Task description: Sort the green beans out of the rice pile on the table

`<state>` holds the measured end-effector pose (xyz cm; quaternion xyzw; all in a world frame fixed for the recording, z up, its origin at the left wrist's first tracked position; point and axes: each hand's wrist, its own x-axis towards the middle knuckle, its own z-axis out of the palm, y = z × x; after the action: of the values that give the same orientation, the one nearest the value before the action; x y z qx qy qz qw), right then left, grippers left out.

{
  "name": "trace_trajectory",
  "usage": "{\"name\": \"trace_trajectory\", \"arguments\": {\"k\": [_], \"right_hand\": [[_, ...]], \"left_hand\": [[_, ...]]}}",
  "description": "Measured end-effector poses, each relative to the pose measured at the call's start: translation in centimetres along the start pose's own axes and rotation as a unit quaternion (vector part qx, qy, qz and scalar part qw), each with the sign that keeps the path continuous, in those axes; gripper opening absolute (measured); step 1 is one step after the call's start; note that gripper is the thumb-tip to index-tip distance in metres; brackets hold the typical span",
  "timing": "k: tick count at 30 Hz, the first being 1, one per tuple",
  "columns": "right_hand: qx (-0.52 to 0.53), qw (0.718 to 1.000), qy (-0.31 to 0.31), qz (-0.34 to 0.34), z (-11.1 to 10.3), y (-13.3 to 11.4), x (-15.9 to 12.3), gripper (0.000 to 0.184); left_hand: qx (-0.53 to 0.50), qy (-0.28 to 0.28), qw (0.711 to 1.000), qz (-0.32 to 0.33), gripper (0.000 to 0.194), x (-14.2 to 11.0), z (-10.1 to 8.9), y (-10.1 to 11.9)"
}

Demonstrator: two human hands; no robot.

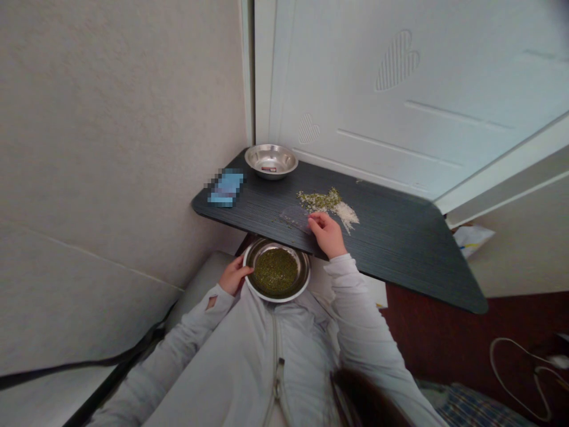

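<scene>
My left hand (234, 275) grips the left rim of a metal bowl (304, 280), its thumb over the edge. Green mung beans (276, 271) with a few pale grains cover the bottom of this bowl, which sits at my lap under the table's front edge. Between the closed fingers of my right hand (328, 235) is a thin clear plastic sheet (293, 218), lying low over the tabletop. Just beyond that hand, a mixed pile of green beans and white grains (320, 200) spreads on the table, with mostly white rice-like grains (347, 214) at its right.
The dark table (409, 243) stands against a white door (355, 77) and a wall. At its back left is a second metal bowl (271, 153) with a small dark-red item inside. A blurred blue object (226, 188) lies nearby. White cable (518, 341) trails on the floor.
</scene>
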<state>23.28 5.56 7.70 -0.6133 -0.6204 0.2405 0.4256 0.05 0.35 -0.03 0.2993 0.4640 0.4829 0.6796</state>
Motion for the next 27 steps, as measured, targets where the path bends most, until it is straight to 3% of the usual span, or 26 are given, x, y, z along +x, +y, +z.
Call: {"name": "trace_trajectory", "arguments": {"k": [14, 27], "right_hand": [[-0.066, 0.996, 0.015, -0.06, 2.0, -1.2, 1.1, 0.023], [-0.068, 0.994, -0.016, -0.087, 1.9, -1.1, 0.9, 0.025]], "left_hand": [[-0.023, 0.002, 1.0, -0.009, 0.046, 0.1, 0.1, -0.1], [-0.022, 0.001, 1.0, -0.01, 0.04, 0.1, 0.2, 0.0]]}}
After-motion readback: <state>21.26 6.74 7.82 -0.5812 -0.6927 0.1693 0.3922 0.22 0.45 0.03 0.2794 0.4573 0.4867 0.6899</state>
